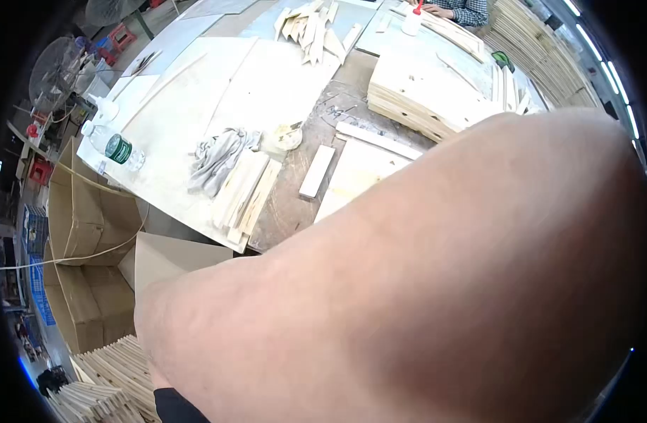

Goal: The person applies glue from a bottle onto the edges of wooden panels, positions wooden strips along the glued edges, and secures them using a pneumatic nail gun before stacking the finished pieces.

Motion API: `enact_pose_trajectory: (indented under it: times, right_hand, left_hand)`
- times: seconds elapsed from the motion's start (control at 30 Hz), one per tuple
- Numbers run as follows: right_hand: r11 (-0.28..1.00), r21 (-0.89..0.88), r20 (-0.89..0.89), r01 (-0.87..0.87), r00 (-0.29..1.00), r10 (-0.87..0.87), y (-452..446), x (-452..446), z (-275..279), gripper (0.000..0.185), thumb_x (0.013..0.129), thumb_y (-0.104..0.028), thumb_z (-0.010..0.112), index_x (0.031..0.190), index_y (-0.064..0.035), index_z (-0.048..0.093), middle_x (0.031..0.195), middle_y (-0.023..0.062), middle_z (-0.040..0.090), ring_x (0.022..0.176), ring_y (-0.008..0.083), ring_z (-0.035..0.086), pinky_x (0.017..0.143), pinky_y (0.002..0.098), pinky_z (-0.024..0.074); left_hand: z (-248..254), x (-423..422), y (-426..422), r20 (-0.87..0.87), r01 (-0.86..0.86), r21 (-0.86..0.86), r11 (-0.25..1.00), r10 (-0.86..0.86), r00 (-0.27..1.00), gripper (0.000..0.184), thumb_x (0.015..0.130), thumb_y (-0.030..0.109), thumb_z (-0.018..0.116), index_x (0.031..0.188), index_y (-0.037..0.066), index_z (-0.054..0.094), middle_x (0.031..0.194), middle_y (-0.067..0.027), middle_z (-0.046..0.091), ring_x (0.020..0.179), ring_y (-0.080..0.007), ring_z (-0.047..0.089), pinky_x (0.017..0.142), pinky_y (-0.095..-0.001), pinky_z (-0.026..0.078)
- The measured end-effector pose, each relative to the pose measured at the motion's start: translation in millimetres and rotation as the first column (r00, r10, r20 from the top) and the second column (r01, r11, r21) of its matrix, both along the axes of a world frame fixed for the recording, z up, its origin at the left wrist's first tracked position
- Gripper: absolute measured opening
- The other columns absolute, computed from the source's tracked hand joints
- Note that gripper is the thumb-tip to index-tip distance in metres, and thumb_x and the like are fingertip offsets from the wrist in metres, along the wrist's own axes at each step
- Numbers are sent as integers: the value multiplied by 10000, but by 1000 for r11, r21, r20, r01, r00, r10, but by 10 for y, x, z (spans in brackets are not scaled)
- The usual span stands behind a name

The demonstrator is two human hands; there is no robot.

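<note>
A bare bent arm fills the lower right of the view, close to the camera, and neither of my hands shows. Beyond the arm, a wooden panel (362,167) lies partly hidden on the table, with a narrow strip (380,139) along its far edge. A short wooden piece (317,172) rests to the left of that panel. Further left are several stacked wooden strips (247,192), a crumpled grey cloth (223,156) and a small tub (288,137) of pale material.
A stack of wooden panels (429,88) stands at the back right, a pile of short wood pieces (313,29) at the back. A clear bottle (119,148) is near the left edge. Cardboard boxes (90,225) and wooden slats (115,374) sit below. Another person's hands (436,10) are across the table.
</note>
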State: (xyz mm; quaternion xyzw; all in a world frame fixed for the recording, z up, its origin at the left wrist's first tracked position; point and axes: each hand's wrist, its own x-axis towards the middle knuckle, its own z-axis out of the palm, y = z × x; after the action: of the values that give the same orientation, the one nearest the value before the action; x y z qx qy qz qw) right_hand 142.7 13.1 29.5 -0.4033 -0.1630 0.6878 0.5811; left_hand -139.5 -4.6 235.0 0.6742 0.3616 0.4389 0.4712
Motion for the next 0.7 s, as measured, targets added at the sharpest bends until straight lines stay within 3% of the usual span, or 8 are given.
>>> enact_pose_trajectory:
  times: [0.2, 0.23, 0.27, 0.3, 0.33, 0.43, 0.5, 0.7]
  right_hand:
    - [955, -175, -210, 240, 939, -274, -467, 786, 231, 554, 1036, -459, 742, 1189, 70, 688, 1075, 180, 746, 995, 296, 756, 795, 313, 686]
    - [942, -210, -378, 260, 867, -324, -464, 1029, 207, 564, 1031, -478, 744, 1192, 60, 692, 1069, 169, 746, 977, 281, 751, 796, 319, 680]
    - [927, -170, -354, 333, 858, -373, -464, 1247, 243, 564, 1031, -478, 744, 1192, 60, 692, 1069, 169, 746, 977, 281, 751, 796, 319, 680]
    - [920, -163, -413, 357, 822, -392, -483, 1426, 271, 531, 1050, -460, 712, 1196, 50, 687, 1079, 172, 733, 964, 279, 734, 780, 326, 662]
    - [915, -162, -480, 370, 780, -401, -484, 1608, 270, 499, 1068, -442, 680, 1200, 40, 682, 1089, 175, 721, 952, 277, 717, 764, 334, 644]
    - [874, -120, -505, 470, 729, -462, -459, 2304, 74, 502, 1056, -436, 687, 1197, 45, 673, 1078, 165, 710, 936, 278, 714, 755, 334, 640]
    - [859, -98, -519, 503, 711, -475, -400, 2703, 36, 503, 1049, -434, 691, 1195, 48, 669, 1073, 160, 704, 928, 278, 713, 751, 334, 639]
    - [789, -132, -534, 600, 628, -566, -51, 3510, -108, 423, 1035, -346, 677, 1182, 50, 657, 1040, 165, 696, 900, 286, 703, 750, 361, 639]
  left_hand:
    - [-44, 545, 117, 75, 277, -117, 954, -270, 960, 496, 863, 525, 888, 881, 35, 813, 877, -55, 717, 830, -171, 643, 754, -287, 452]
    - [5, 778, 162, 104, 359, -99, 928, -349, 931, 498, 859, 526, 891, 880, 35, 814, 876, -55, 721, 829, -172, 647, 753, -286, 454]
    - [-161, 715, 166, 40, 307, -104, 946, -305, 952, 451, 870, 468, 895, 896, 26, 809, 879, -73, 709, 824, -163, 637, 743, -292, 457]
    - [-381, 621, 205, -74, 303, 15, 953, -301, 951, 152, 859, 154, 894, 910, 41, 806, 855, -53, 761, 817, -169, 661, 768, -305, 497]
    - [-707, 561, 179, -76, 215, -36, 976, -217, 973, 124, 856, 108, 878, 908, 34, 794, 853, -58, 734, 834, -171, 650, 777, -312, 494]
    - [-1735, 397, -70, -282, -121, 11, 993, 119, 952, 130, 845, 120, 878, 881, 53, 772, 850, -73, 691, 855, -240, 639, 777, -348, 494]
    - [-2124, 292, -218, -474, -13, 342, 940, 185, 861, 142, 894, 50, 807, 809, 24, 695, 809, -107, 625, 790, -275, 606, 730, -361, 480]
    - [-2566, 158, -448, -410, -109, 461, 881, 321, 854, 198, 864, 9, 804, 753, 17, 640, 765, -118, 598, 743, -323, 573, 689, -414, 455]
